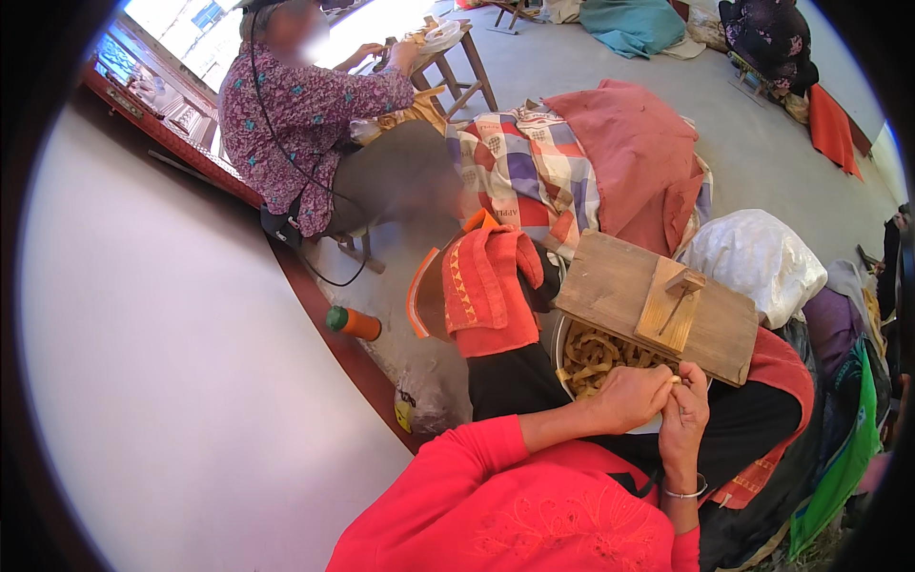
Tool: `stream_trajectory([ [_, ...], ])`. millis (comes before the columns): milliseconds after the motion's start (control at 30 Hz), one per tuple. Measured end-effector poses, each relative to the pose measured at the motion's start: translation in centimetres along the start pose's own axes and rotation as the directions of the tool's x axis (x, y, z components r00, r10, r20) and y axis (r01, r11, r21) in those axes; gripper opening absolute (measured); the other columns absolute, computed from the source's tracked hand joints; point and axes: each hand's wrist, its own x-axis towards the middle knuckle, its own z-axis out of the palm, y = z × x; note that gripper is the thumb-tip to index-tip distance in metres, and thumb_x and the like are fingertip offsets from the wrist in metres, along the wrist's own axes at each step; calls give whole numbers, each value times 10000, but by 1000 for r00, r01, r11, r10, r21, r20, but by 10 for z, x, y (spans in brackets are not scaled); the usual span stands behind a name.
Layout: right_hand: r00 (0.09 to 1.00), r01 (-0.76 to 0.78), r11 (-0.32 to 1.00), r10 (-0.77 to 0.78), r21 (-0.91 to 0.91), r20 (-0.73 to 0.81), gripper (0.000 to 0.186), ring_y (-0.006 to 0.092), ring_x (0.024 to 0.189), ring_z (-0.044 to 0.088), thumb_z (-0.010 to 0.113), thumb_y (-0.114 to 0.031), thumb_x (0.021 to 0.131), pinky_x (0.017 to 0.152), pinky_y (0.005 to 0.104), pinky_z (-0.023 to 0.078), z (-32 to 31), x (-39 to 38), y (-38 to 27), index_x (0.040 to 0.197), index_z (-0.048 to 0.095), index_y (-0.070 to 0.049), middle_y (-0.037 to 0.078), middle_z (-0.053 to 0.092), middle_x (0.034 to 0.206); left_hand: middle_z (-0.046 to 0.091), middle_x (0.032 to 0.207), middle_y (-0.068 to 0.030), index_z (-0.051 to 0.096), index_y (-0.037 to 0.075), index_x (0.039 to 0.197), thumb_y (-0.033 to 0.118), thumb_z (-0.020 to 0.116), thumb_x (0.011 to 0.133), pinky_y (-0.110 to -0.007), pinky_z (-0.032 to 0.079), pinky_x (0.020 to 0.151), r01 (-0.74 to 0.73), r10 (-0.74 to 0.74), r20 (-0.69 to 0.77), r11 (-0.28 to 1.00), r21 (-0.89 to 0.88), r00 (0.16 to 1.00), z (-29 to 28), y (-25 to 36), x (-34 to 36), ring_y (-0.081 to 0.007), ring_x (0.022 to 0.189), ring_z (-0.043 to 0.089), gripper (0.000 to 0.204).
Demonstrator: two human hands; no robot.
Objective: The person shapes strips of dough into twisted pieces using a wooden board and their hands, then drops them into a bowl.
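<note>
My left hand [631, 398] and my right hand [684, 412] meet over the near edge of a white bucket [560, 367]. Both are closed, fingertips together, around a small pale yellowish piece [675, 379] whose kind I cannot make out. Brown, dried-looking strips [596, 355] fill the visible part of the bucket. Across its far side lies a wooden board [610, 276], which hides the rest. Fixed or resting on that board is a smaller, lighter wooden block [667, 319] with an upright peg [684, 279]. A bracelet [686, 490] circles my right wrist.
Red towels [491, 296] cover my knees. A green-capped orange bottle [353, 322] stands at the left by the wall. Ahead are cloth-covered heaps [624, 143] and a seated person [305, 114] working at a wooden stool [457, 71]. A white sack [753, 257] sits at my right.
</note>
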Motion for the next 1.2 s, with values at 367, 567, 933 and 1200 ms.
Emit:
stream_trajectory([
  [367, 956, -83, 887, 200, 454, -217, 92, 164, 1055, 526, 639, 16, 822, 908, 260, 411, 2, 13, 7, 884, 675, 72, 94, 546, 1171, 425, 573, 62, 616, 75, 815, 355, 486, 983, -203, 307, 461, 404, -295, 280, 585, -703, 914, -5, -4, -31, -35, 497, 362, 351],
  [567, 977, -33, 854, 136, 520, -162, 126, 115, 932, 549, 634, 5, 843, 818, 231, 446, -19, 14, 9, 955, 678, 46, 55, 578, 1124, 538, 659, -25, 610, 14, 894, 127, 524, 928, -264, 396, 540, 131, -97, 122, 942, -311, 988, -21, 5, -4, -109, 592, 483, 146],
  [933, 976, -59, 966, 109, -252, 189, 168, 107, 638, 548, 675, -120, 856, 603, 271, 463, -56, 20, -24, 957, 629, 7, 56, 607, 717, 612, 779, -94, 611, 68, 922, 115, 648, 811, -386, 467, 577, -295, 302, 9, 924, 243, 953, -29, 3, 3, -301, 677, 605, 125],
  [1200, 913, -172, 973, 215, -152, 345, 141, 211, 584, 549, 654, -119, 866, 555, 312, 439, -55, 14, -25, 854, 608, 13, 123, 574, 679, 599, 755, -82, 519, 43, 1068, 195, 607, 915, -291, 452, 624, 44, 29, 311, 973, -225, 950, -37, 10, 10, -176, 663, 574, 234],
])
